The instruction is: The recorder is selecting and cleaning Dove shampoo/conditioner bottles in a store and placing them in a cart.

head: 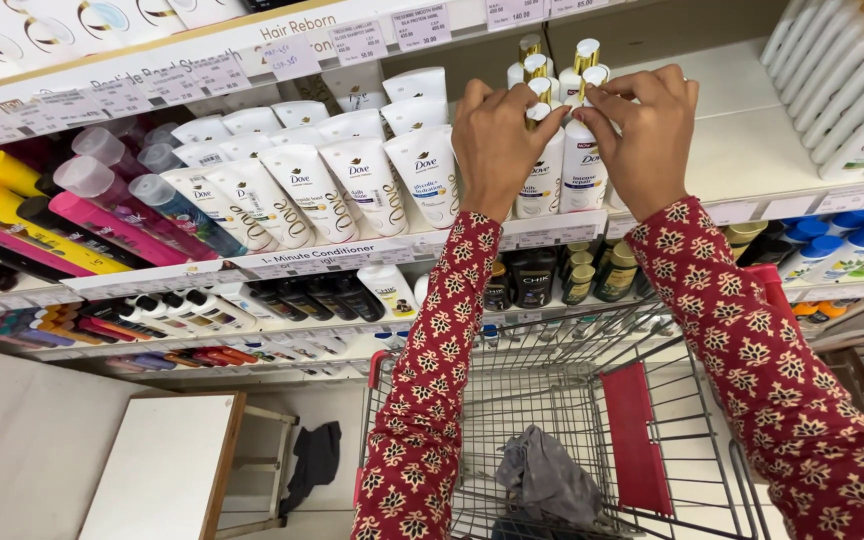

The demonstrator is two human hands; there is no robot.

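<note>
Both my hands are up at the shelf. My left hand [492,135] has its fingers curled around the gold cap of one of the tall white bottles with gold tops [544,160], and my right hand [642,130] pinches the cap of the bottle next to it; both sets of fingers are closed on the tops, thumbs nearly meeting between them. The bottles stand upright in a small cluster near the front edge of the white shelf board [742,150], and none looks lifted clear that I can see, so they seem mid-straightening, with the back ones not touched.

Just left of my left hand a row of white squeeze tubes [352,185] crowds the same shelf edge, close enough to bump. To the right the shelf board is bare. Below my arms stands a wire shopping trolley [512,400] with a grey cloth [547,475] in its basket, and a small white-topped wooden table [167,470] stands on the floor to its left.
</note>
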